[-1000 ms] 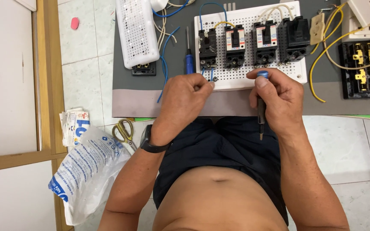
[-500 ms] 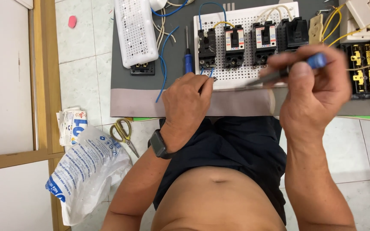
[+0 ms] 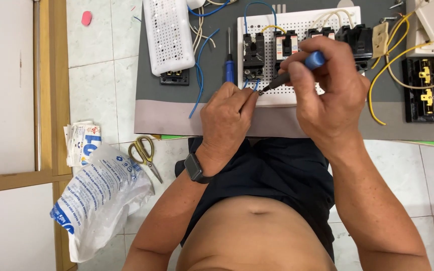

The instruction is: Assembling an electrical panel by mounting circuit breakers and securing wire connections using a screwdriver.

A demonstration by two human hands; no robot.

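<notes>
Bright, even light falls from overhead, with no hard glare on the pale floor tiles (image 3: 96,85); shadows are soft and short, lying just under the left hand (image 3: 227,118) and right hand (image 3: 327,95) on the grey desk (image 3: 167,113). Focus is sharp across the middle; straight lines bow slightly toward the frame edges; fine print on the plastic bag (image 3: 96,200) stays blurred
</notes>
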